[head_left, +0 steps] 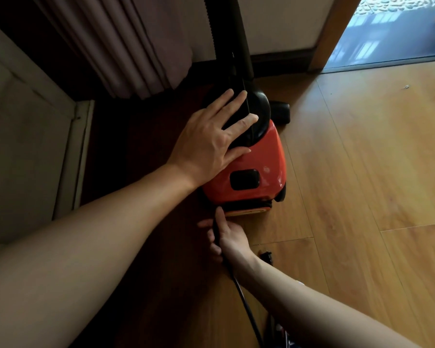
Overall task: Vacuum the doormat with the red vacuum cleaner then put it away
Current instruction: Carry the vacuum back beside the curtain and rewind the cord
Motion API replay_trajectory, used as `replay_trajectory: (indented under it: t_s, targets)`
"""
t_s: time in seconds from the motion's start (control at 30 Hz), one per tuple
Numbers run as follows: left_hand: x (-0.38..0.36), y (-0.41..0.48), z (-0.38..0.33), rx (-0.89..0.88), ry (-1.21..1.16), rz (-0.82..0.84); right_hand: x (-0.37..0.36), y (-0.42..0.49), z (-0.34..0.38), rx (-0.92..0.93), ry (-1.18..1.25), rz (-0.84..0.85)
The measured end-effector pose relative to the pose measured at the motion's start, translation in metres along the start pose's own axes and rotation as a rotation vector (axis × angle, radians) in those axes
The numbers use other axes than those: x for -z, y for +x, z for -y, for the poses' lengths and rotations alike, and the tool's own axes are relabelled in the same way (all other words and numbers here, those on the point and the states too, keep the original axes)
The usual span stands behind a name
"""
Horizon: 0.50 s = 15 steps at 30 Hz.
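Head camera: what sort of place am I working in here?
Most likely a room in a home, beside an open doorway: wooden plank floor, a hanging curtain and a red vacuum cleaner.

Tube (239, 46) of vacuum cleaner (256, 159) cut off by top edge. Left hand (211, 139) covers part of black top. Cord (244, 300) runs off bottom edge. Right hand (227, 238) fingertips hidden under palm. Small black object (266, 256) beside right wrist partly hidden, kind unclear. Speck (406, 86) on floor (362, 172) too small to tell.
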<state>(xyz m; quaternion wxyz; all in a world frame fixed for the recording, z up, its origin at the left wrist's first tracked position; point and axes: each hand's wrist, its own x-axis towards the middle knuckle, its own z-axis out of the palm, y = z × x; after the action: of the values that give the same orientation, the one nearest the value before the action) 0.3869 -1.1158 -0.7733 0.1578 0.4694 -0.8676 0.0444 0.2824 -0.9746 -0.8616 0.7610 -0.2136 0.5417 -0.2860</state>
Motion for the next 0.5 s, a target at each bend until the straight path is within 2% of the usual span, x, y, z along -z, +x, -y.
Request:
replay_trajectory:
  t_s: [0.2,0.4,0.5]
  targets:
    - [0.0,-0.001,-0.001,-0.001,-0.004,0.006,0.009,0.024,-0.008,0.008,-0.019,-0.017]
    - [0.001,-0.001,0.001,0.019,-0.04,0.014,0.039,0.035,-0.009,-0.055,-0.225,-0.058]
    - [0.001,-0.001,0.002,0.017,-0.068,0.007,0.07,0.033,-0.002,-0.103,-0.261,-0.158]
